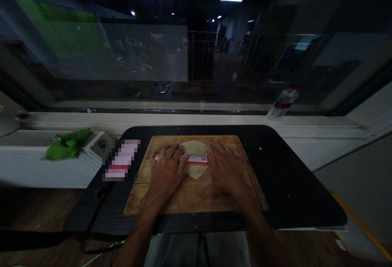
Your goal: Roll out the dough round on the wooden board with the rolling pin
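Note:
A flattened round of pale dough [196,172] lies on a wooden cutting board [190,201]. Across the dough runs a rolling pin [197,159], its middle showing a white label with red edging and a barcode. My left hand [168,163] is over the pin's left end, fingers bent across it and thumb along it. Over the right end is my right hand [225,163], its fingers laid forward beside the dough's right edge. Both hands cover most of the pin, so its ends are largely hidden.
The board rests on a black table [284,177]. A blurred-out pink and white item [122,159] lies left of the board. Green cloth [69,142] sits on a radiator [61,165]. On the windowsill, a plastic bottle [283,103] stands before the dark window.

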Tool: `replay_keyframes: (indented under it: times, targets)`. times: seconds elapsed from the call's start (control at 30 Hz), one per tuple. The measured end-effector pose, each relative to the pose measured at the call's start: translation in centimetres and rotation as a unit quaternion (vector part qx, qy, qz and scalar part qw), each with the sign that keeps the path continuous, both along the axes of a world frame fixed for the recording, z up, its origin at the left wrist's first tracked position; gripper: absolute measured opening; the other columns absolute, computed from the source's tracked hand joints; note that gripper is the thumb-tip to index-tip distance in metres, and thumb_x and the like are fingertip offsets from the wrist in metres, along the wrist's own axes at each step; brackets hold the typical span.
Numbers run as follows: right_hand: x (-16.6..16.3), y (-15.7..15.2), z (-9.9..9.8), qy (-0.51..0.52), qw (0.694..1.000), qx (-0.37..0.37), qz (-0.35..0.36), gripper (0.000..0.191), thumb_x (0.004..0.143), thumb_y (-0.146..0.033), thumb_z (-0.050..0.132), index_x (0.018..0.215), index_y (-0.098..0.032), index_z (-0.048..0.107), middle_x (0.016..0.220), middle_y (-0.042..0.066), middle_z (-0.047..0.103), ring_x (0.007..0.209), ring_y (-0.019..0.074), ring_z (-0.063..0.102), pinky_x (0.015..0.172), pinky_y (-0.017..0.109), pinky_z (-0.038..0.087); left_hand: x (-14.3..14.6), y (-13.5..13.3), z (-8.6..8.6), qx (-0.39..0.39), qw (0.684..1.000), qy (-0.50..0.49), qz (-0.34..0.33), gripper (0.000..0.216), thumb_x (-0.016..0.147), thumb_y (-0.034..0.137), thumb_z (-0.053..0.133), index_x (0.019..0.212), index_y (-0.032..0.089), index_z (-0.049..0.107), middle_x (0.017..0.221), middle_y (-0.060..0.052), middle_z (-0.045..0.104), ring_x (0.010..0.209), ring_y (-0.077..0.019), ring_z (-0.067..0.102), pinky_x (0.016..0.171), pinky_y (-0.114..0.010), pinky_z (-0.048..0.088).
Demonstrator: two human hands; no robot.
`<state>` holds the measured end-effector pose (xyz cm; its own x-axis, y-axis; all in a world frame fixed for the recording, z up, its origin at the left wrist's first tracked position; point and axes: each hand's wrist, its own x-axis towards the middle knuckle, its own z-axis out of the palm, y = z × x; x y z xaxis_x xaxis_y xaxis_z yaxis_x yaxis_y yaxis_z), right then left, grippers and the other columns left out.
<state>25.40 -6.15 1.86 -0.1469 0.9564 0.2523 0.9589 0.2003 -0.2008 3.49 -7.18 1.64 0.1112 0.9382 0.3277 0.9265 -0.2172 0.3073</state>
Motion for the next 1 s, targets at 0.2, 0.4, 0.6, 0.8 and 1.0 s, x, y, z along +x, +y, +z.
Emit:
replay_keyframes:
  times: [0.2, 0.4, 0.6, 0.8, 1.0]
  targets:
    - [0.1, -2.3, -0.7, 0.013, 1.000, 0.002, 0.006, 0.053, 0.120, -0.035, 0.033, 0.153, -0.017, 0.071, 0.160, 0.014, 0.069, 0.155, 0.0308, 0.058, 0.133, 0.055, 0.036, -0.9, -1.9, -0.3, -0.008, 0.999, -0.022, -0.032, 0.039, 0.118, 0.037, 0.042, 0.134, 0.027, 0.076, 0.150, -0.009, 0.076, 0.146, -0.0318, 0.062, 0.130, -0.065, 0.037]
    - [0.7, -5.3, -2.7, 0.039, 0.998, 0.052, 0.012, 0.053, 0.120, -0.036, 0.034, 0.157, -0.020, 0.069, 0.162, 0.010, 0.067, 0.158, 0.0301, 0.055, 0.136, 0.056, 0.033, -1.2, -4.3, -1.5, 0.012, 0.999, -0.024, -0.026, 0.043, 0.118, 0.034, 0.040, 0.146, 0.029, 0.073, 0.157, -0.009, 0.073, 0.156, -0.0327, 0.057, 0.138, -0.072, 0.023]
    - [0.9, -5.2, -2.8, 0.026, 0.998, 0.050, 0.016, 0.054, 0.120, -0.036, 0.033, 0.159, -0.020, 0.066, 0.168, 0.012, 0.062, 0.164, 0.0318, 0.047, 0.135, 0.058, 0.035, -1.4, -4.2, -1.7, 0.031, 0.999, -0.007, -0.033, 0.044, 0.117, 0.034, 0.042, 0.147, 0.029, 0.073, 0.161, -0.006, 0.070, 0.162, -0.0349, 0.051, 0.141, -0.076, 0.012]
    - [0.5, -1.4, -1.3, -0.001, 1.000, 0.017, 0.009, 0.053, 0.120, -0.035, 0.034, 0.161, -0.019, 0.064, 0.173, 0.013, 0.056, 0.169, 0.0334, 0.039, 0.137, 0.061, 0.030, -1.7, -2.0, -1.0, 0.028, 0.998, 0.034, -0.033, 0.046, 0.117, 0.036, 0.040, 0.141, 0.024, 0.078, 0.155, -0.009, 0.073, 0.158, -0.0367, 0.055, 0.141, -0.067, 0.025]
    - [0.1, 0.0, 0.1, 0.005, 1.000, -0.025, 0.002, 0.055, 0.121, -0.037, 0.031, 0.161, -0.017, 0.064, 0.173, 0.013, 0.056, 0.171, 0.0343, 0.035, 0.139, 0.066, 0.024, -2.0, -1.3, -0.7, 0.037, 0.998, 0.032, -0.042, 0.045, 0.118, 0.035, 0.039, 0.137, 0.023, 0.078, 0.154, -0.010, 0.074, 0.155, -0.0343, 0.058, 0.139, -0.063, 0.032]
